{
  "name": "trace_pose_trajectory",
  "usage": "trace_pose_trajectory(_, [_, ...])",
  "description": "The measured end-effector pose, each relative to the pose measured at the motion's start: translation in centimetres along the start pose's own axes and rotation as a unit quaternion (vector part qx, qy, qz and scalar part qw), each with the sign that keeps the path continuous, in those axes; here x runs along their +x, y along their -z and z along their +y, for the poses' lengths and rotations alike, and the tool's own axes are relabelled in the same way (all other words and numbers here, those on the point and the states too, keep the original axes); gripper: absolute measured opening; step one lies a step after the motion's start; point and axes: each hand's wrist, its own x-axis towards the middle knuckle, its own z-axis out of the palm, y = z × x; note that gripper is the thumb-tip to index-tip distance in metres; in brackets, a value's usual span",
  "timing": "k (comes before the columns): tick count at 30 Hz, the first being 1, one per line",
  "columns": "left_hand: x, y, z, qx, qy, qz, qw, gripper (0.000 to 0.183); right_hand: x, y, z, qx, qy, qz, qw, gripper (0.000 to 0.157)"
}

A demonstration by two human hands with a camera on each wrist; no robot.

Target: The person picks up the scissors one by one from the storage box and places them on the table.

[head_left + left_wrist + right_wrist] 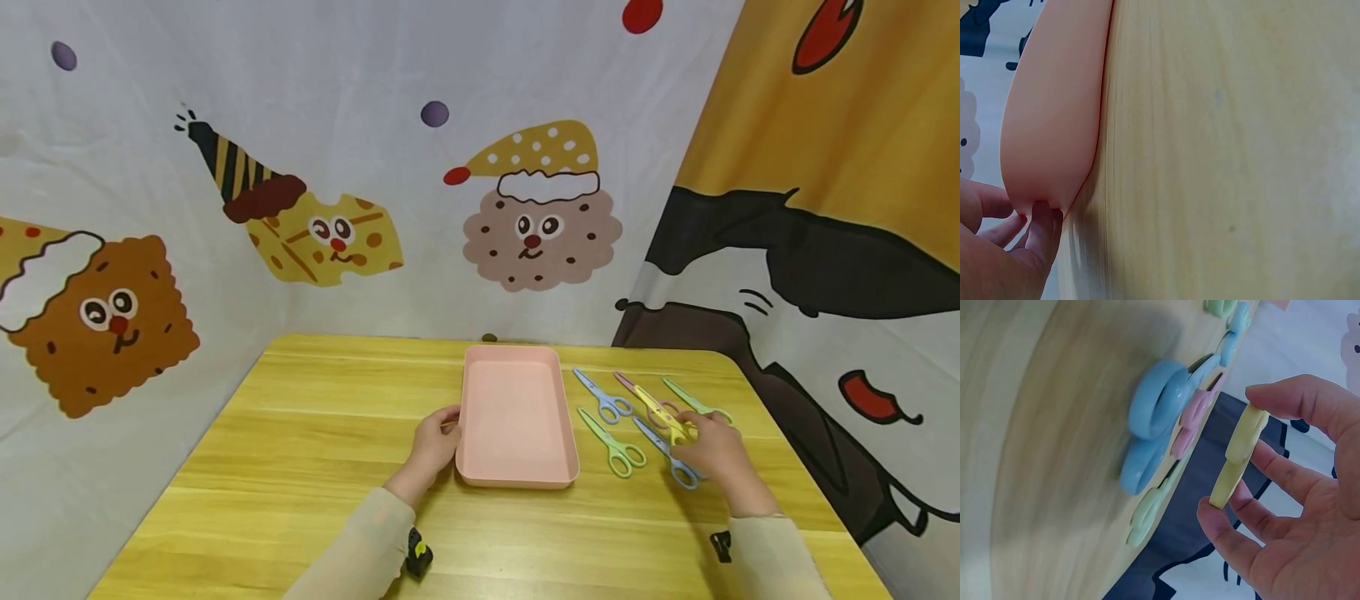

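Note:
At the left wall of a pink tray (517, 417) is my left hand (435, 446). Its thumb and fingers grip that side, and the left wrist view shows the fingertips against the pink wall. My right hand (712, 450) holds yellow scissors (1238, 456) by the handle loops, between thumb and fingers. Those scissors are raised above other scissors on the table. Below and around them lie blue scissors (667, 454), pink scissors (626, 381) partly covered by the yellow pair, and green scissors (697, 398).
Another pair of green scissors (615, 446) and a second blue pair (603, 398) lie just right of the tray. Everything rests on a wood-grain table (330, 400). A printed curtain (375, 83) hangs behind the table's back edge and along both sides.

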Motion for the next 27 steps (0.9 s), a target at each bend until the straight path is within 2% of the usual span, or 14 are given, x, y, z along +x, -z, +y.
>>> trace_pose_trajectory(8, [-0.1,0.2,0.3,0.003,0.004,0.0,1.0,0.037,0.0,0.4,1.2,0.006,-0.02,-0.024,0.999,0.062])
trace_pose_trajectory(16, [-0.1,0.1,0.3,0.0,0.013,0.0,0.9999,0.035,-0.3,0.8,2.8,-0.001,-0.024,-0.016,1.0,0.064])
trace_pose_trajectory(27, [-0.2,-0.1,0.2,-0.002,0.017,-0.006,0.9998,0.036,-0.9,1.4,6.0,0.003,-0.038,-0.028,0.999,0.06])
